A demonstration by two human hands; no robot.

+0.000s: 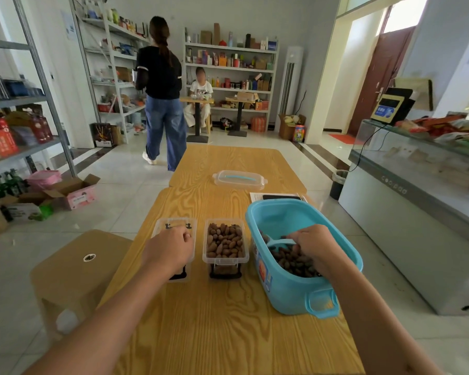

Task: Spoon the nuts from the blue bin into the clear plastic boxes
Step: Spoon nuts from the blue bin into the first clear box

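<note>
Right hand (313, 246): curled round the pale scoop (280, 242) inside the blue bin (295, 290), among nuts (290, 262).
Left hand (171, 247): fingers curled over the left clear box (173, 226); grip cannot be told.
Middle clear box (225, 243): filled with nuts.

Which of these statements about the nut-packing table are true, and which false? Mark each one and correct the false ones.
1. The right hand is inside the blue plastic bin, on a blue scoop. True.
2. The middle clear plastic box is empty. False: it is filled with brown nuts.
3. The left hand rests over the left clear plastic box. True.
4. The clear lid with a blue handle covers the blue bin. False: it lies farther back on the wooden table.
</note>
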